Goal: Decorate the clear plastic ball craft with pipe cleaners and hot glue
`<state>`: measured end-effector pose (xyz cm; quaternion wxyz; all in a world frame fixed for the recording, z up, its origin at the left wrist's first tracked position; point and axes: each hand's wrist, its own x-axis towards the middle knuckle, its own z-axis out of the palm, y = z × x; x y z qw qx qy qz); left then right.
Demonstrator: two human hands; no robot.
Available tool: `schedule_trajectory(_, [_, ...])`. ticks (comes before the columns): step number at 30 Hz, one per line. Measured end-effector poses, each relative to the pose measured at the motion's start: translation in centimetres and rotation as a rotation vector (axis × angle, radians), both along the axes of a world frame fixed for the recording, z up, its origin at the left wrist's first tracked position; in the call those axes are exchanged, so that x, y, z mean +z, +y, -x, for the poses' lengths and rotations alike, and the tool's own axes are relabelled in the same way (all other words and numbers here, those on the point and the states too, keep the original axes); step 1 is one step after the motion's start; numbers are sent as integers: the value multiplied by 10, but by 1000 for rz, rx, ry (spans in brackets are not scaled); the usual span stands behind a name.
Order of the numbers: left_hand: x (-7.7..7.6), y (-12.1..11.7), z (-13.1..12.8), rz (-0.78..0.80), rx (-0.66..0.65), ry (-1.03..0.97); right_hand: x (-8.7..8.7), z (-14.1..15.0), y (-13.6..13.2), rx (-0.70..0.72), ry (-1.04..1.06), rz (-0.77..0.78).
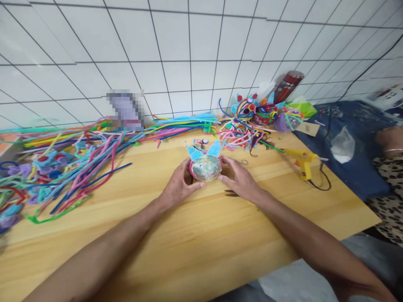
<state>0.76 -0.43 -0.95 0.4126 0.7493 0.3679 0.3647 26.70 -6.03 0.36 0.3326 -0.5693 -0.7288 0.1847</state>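
Between my two hands is a clear round ornament (pixel 207 168) with a pink rim and two blue pipe-cleaner ears standing up from its top. My left hand (pixel 182 182) curls around its left side, the thumb along the lower edge. On the opposite side my right hand (pixel 241 178) grips it with thumb and fingers. Just behind the ears lie small round pieces (pixel 201 142), too blurred to name. Dark pointed tips of a tool with a bit of yellow (pixel 232 193) show partly beneath my right wrist.
Pipe cleaners (pixel 82 167) in many colours cover the table's left side and back. Finished-looking decorated balls (pixel 245 109) stand at the back right, before a red flask (pixel 289 86). A yellow glue gun (pixel 302 159) with a cord lies right. Another person's arm (pixel 390 142) is at far right.
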Motion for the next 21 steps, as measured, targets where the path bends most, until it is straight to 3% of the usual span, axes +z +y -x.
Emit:
schedule_trajectory(4, [8, -1, -1, 41, -39, -32, 26, -13, -10, -76, -27, -25])
schedule_trajectory(8, [16, -1, -3, 75, -67, -49, 45, -52, -36, -205, -37, -10])
schedule_trajectory(10, [18, 1, -4, 70, -97, -53, 44, -78, -57, -353, -11, 50])
schedule_trajectory(13, [17, 6, -4, 37, -125, -45, 35, -118, -89, -749, 91, 59])
schedule_trajectory(15, [15, 10, -4, 28, -127, -36, 29, -142, -102, -1030, 184, -45])
schedule_trajectory(16, [13, 12, -4, 30, -130, -31, 27, -152, -105, -1093, 174, -70])
schedule_trajectory(18, [11, 16, -5, 40, -142, -25, 25, -166, -103, -1152, 129, -48])
schedule_trajectory(21, [10, 18, -8, 48, -140, -28, 23, -178, -86, -1046, 17, -30])
